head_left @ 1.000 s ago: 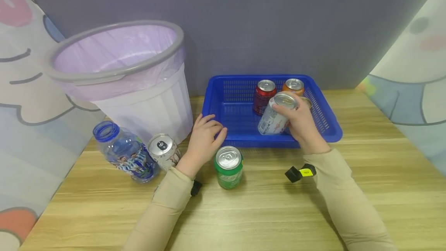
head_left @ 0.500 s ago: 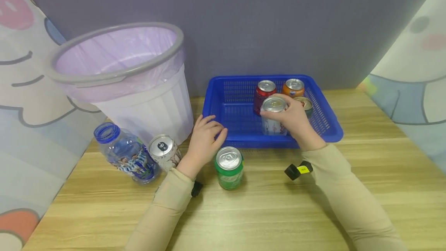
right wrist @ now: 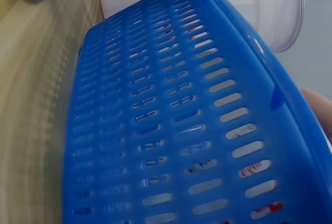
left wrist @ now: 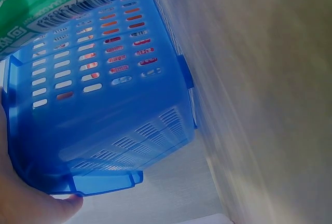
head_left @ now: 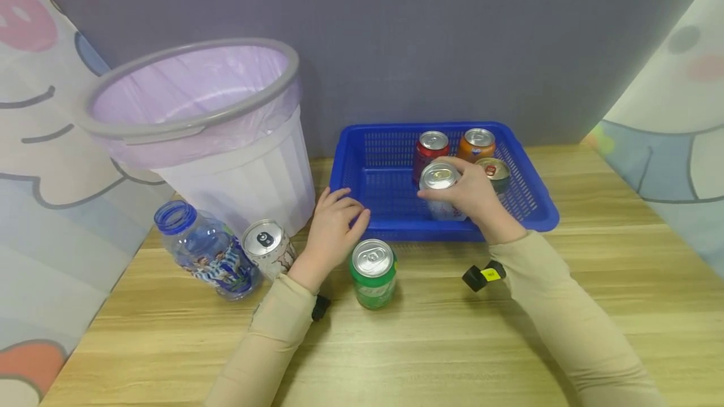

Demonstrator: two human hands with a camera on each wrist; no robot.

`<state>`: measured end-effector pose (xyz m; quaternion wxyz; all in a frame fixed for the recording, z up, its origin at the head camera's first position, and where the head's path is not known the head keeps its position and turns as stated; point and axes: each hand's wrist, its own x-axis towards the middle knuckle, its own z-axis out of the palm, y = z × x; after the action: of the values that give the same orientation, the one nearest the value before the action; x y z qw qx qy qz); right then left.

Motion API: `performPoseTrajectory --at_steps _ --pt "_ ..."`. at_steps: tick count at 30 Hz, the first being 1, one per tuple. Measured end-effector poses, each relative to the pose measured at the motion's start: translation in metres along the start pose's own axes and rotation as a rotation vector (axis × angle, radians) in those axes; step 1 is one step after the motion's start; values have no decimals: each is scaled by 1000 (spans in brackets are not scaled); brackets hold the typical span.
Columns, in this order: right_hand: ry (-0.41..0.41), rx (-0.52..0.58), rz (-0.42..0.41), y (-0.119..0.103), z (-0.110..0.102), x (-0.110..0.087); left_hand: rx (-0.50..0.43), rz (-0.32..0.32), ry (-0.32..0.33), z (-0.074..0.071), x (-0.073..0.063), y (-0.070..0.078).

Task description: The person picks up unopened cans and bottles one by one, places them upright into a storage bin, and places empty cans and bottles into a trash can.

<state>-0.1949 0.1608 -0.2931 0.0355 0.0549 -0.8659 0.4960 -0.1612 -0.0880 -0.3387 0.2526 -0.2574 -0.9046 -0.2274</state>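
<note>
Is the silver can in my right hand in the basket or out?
In. The right hand holds the silver can behind the blue basket's front rim. Whether it touches bottom, I cannot tell.

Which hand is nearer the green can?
The left hand: just beyond the green can, to its left. The right hand is farther away, over the basket, holding a pale can.

Six cans; one bottle, basket, bin

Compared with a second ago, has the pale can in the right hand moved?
Yes. Against the blue basket in the head view, the pale can has tipped more upright, its top shifting left.
</note>
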Motion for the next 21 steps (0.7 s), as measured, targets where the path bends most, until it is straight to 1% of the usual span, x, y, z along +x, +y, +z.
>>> performPoseTrajectory --at_steps 3,7,14,21 --pt "-12 -62 -27 0 2 1 3 -3 -3 0 0 0" --pt "-6 -127 -50 0 4 2 6 2 0 -1 -1 -1" --pt "1 -140 -47 1 5 4 -1 -9 -10 -2 0 -1" --pt "-15 -201 -34 2 5 4 -1 -7 -19 -1 1 -2"
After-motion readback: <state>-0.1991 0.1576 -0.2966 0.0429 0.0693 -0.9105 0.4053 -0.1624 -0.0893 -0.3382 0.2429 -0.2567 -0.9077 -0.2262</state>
